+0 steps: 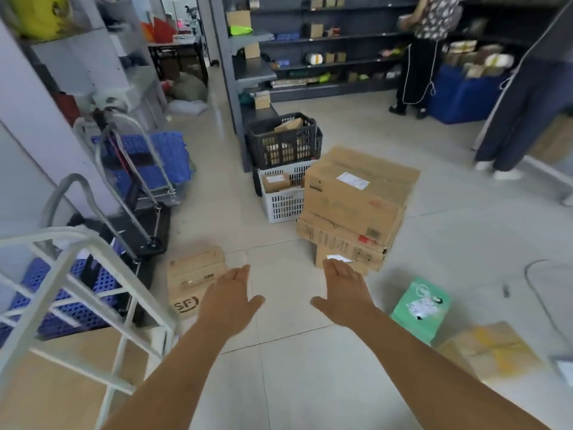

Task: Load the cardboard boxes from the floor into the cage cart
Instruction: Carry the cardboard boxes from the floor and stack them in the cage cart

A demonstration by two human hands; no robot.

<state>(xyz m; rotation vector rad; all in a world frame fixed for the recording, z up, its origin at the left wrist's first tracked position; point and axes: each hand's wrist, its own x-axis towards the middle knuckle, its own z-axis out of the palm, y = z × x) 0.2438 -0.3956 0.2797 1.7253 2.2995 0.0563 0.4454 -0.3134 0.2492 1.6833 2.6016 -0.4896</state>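
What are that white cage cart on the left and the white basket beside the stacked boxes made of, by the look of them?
The cage cart looks like metal tubing painted glossy white: thin round bars joined into a frame. The white basket looks like moulded plastic, matte, with a regular grid of slots in its wall. Neither can be confirmed by sight alone.
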